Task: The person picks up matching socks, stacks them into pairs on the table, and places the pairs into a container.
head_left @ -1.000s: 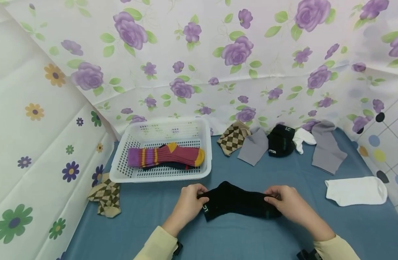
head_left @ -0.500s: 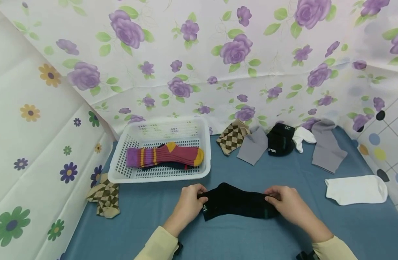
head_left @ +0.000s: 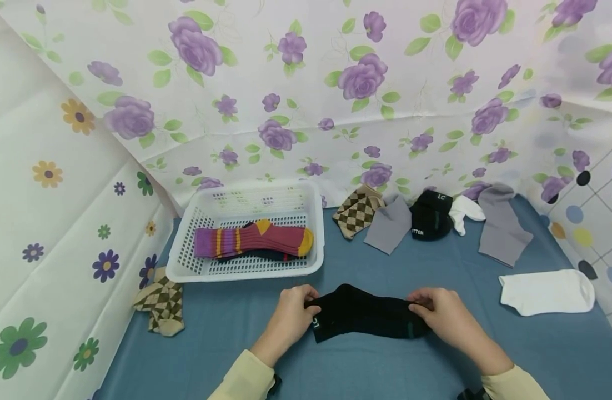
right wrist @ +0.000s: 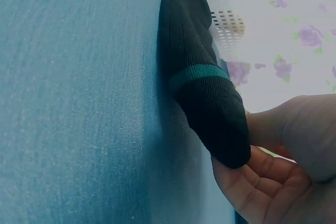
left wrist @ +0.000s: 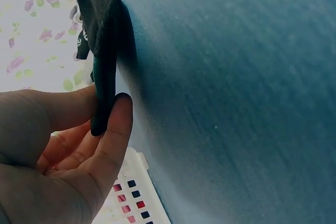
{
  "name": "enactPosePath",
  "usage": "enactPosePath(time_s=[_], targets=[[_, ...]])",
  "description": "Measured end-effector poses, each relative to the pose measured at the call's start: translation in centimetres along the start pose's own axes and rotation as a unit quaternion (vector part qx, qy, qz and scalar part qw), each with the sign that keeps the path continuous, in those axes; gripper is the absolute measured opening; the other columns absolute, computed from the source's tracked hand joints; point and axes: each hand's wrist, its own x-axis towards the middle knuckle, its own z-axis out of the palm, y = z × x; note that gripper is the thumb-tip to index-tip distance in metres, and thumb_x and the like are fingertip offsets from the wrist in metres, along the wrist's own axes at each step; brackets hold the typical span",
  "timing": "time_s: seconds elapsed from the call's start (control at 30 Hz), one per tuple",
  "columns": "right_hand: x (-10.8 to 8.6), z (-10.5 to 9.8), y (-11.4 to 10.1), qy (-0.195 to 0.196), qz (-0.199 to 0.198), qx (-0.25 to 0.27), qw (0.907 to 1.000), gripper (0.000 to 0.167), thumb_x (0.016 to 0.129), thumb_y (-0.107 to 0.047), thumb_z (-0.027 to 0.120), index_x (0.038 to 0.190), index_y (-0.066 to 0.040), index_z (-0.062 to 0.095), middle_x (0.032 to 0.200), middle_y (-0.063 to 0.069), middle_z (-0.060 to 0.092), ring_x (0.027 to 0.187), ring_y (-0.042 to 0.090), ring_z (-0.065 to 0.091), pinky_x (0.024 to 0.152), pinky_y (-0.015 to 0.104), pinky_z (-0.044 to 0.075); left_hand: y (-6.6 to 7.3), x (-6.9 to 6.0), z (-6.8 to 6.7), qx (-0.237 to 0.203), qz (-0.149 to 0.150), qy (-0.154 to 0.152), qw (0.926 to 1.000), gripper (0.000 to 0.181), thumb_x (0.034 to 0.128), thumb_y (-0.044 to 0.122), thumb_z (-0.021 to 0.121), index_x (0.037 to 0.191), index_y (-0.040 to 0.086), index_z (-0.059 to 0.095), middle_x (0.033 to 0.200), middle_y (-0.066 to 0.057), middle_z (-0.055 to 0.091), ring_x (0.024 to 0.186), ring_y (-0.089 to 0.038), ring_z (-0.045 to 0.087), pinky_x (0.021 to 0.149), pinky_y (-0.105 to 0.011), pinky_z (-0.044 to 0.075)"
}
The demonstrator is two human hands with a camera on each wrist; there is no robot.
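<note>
A black sock is stretched sideways between both hands, just over the blue cloth. My left hand pinches its cuff end, where white lettering shows; the left wrist view has the fabric between thumb and fingers. At the toe end, my right hand pinches the sock between thumb and fingers. A dark green band crosses the sock near the toe in the right wrist view. Behind the left hand stands a white plastic basket holding a striped purple, red and yellow sock on top of a dark one.
Along the back lie a brown checked sock, a grey sock, black socks, a small white sock and another grey sock. A white sock lies at right, a checked sock at left. Patterned sheets wall the table.
Both hands keep their pinch on the black sock, which stays almost in place. The view has shifted slightly; the other socks and the basket are unmoved.
</note>
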Motion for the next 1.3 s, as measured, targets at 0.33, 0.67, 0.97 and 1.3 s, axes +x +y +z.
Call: enactPosePath(time_s=[0.33,0.67,0.97,1.3], targets=[[0.0,0.1,0.2,0.014,-0.009,-0.011,0.9998,0.012,0.085,-0.014,0.068,0.097,-0.013,0.070,0.088,-0.002,0.070,0.076,0.007,0.064,0.062,0.026,0.053,0.1,-0.2,-0.2,0.005,0.008,0.007,0.9999,0.015,0.0828,0.013,0.071,0.097,0.016,0.067,0.086,0.004,0.065,0.078,-0.006,0.058,0.067,-0.024,0.051],[-0.5,0.1,0.3,0.063,-0.039,-0.042,0.9964,0.017,0.083,-0.018,0.071,0.099,-0.015,0.070,0.095,0.000,0.070,0.079,0.010,0.064,0.066,0.031,0.054,0.9,-1.0,-0.9,0.048,0.024,0.025,0.9982,0.022,0.0827,0.020,0.072,0.103,0.012,0.068,0.095,-0.002,0.065,0.084,-0.012,0.059,0.070,-0.028,0.051],[-1.6,0.6,-0.6,0.059,-0.110,-0.086,0.9884,0.023,0.077,-0.015,0.077,0.098,-0.020,0.070,0.096,-0.005,0.068,0.078,0.006,0.060,0.064,0.024,0.052,1.5,-1.8,-0.5,0.074,0.061,0.004,0.9953,0.023,0.0805,0.023,0.074,0.100,0.014,0.068,0.090,0.001,0.064,0.079,-0.010,0.058,0.067,-0.026,0.050],[-1.6,1.3,-0.6,0.011,-0.114,-0.139,0.9836,0.025,0.073,-0.017,0.079,0.096,-0.021,0.071,0.098,-0.006,0.068,0.094,0.014,0.063,0.080,0.036,0.053,0.9,-1.8,0.4,0.135,0.073,-0.034,0.9876,0.027,0.0746,0.026,0.079,0.097,0.014,0.071,0.089,0.001,0.064,0.084,-0.013,0.060,0.068,-0.028,0.052]])
